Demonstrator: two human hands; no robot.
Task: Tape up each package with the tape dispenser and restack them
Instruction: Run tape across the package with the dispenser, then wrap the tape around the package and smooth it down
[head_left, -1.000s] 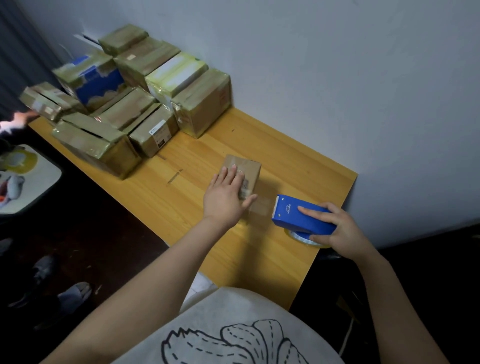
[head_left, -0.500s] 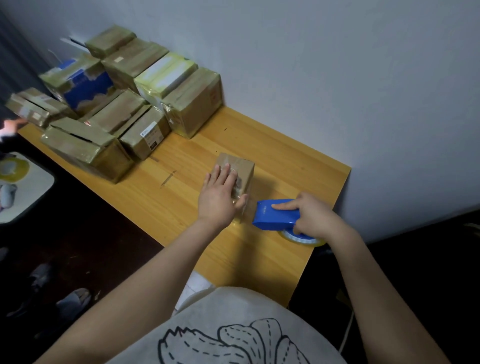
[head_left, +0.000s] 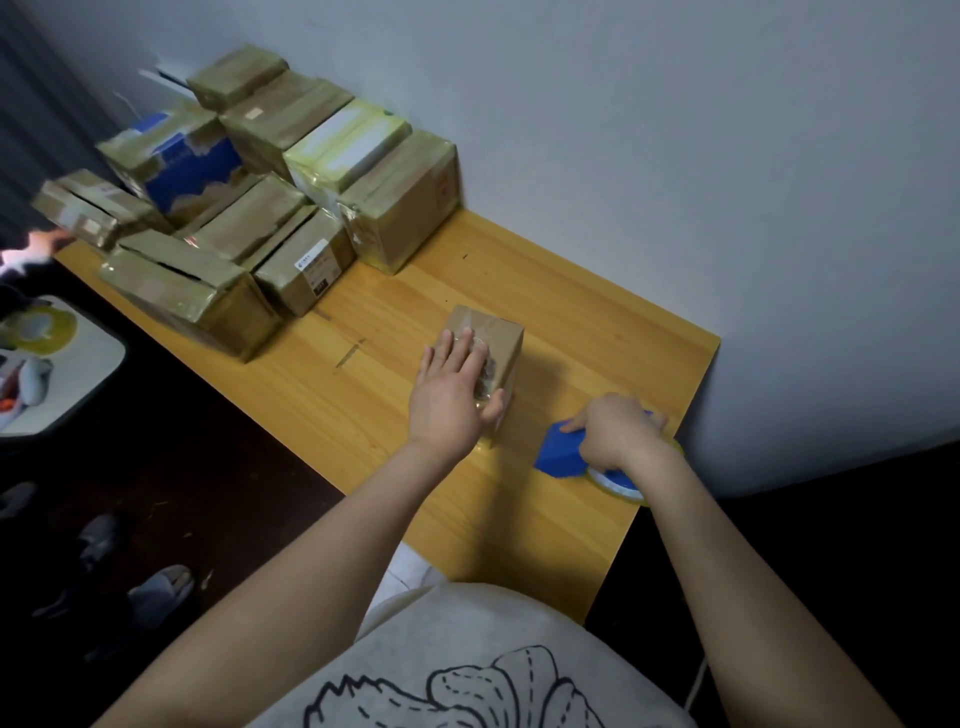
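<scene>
Package (head_left: 500, 332) at frame centre under flat left hand (head_left: 449, 400); right hand (head_left: 610, 431) grips blue tape dispenser (head_left: 561, 453); labels illegible; taped packages (head_left: 400, 208) stacked upper left.

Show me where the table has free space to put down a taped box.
Bare wood lies between the package stack and the small box under the left hand, along the wall behind that box, and at the near table edge. Crowded: the far left end, and the right corner, where the right hand grips the tape dispenser.
</scene>
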